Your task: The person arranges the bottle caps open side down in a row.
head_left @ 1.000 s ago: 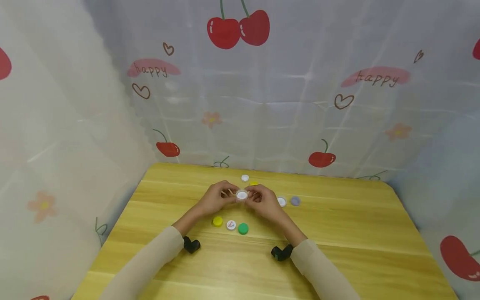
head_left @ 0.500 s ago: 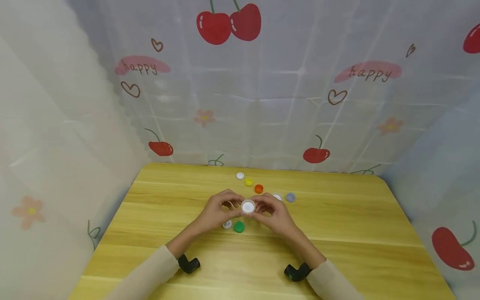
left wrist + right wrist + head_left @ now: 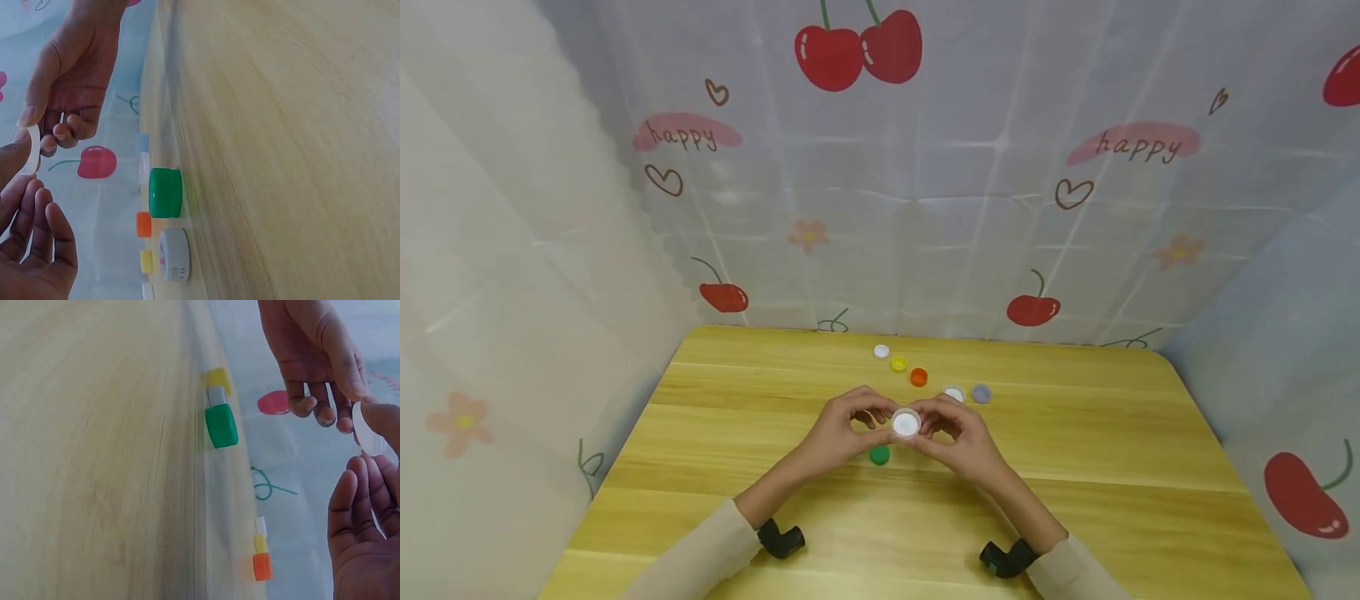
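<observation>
A round white disc-shaped piece with a clear rim [image 3: 906, 423], possibly a bottle cap, is held up above the table with its face turned toward my head. My left hand [image 3: 844, 427] pinches its left edge between thumb and fingertips. On the opposite edge, the thumb and fingers of my right hand [image 3: 964, 435] pinch it too. The wrist views show the disc [image 3: 31, 151] edge-on, thin and pale. Below the hands lies a green cap [image 3: 880, 456]. A white cap with printing [image 3: 175, 255] sits beside it, hidden behind my left hand in the head view.
Toward the back of the wooden table [image 3: 1120, 433] lie a white cap [image 3: 882, 352], a yellow cap [image 3: 899, 365] and an orange cap [image 3: 919, 377]. A white cap [image 3: 953, 392], partly covered by my right hand, and a lavender cap [image 3: 981, 393] lie to their right. A patterned curtain [image 3: 925, 225] surrounds the table.
Both hands have drawn the disc nearer and a little rightward, tilting its face up. The orange cap at the back has come into sight; the front yellow and printed caps are now covered.
</observation>
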`<action>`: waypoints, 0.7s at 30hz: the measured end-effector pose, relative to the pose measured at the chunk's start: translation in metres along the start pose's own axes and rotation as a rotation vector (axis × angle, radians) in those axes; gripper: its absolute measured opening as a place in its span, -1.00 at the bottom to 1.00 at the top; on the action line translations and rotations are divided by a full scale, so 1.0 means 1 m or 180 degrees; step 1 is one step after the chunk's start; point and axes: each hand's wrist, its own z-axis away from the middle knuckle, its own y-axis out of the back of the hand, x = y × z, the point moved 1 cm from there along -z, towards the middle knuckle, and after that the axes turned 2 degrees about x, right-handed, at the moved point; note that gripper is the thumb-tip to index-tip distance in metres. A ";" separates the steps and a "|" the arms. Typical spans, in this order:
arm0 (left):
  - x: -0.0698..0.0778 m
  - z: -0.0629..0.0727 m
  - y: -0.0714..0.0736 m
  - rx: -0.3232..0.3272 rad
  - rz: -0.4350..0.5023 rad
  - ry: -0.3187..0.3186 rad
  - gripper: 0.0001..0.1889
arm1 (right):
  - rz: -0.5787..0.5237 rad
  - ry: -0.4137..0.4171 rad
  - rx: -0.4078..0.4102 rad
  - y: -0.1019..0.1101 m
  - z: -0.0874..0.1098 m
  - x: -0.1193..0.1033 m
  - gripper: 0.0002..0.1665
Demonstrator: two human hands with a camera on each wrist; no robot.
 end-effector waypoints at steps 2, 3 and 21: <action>0.000 0.000 0.000 -0.0080 0.0047 0.0104 -0.68 | 0.0038 0.0021 0.0013 0.001 0.001 0.000 -0.53; -0.001 0.000 0.000 -0.0132 0.0085 0.0170 -0.69 | 0.0056 0.0022 0.0019 0.001 0.001 0.000 -0.53; -0.011 -0.004 -0.001 -0.0891 0.1272 0.1419 -0.73 | 0.0174 0.0125 -0.0272 0.010 0.009 -0.001 -0.53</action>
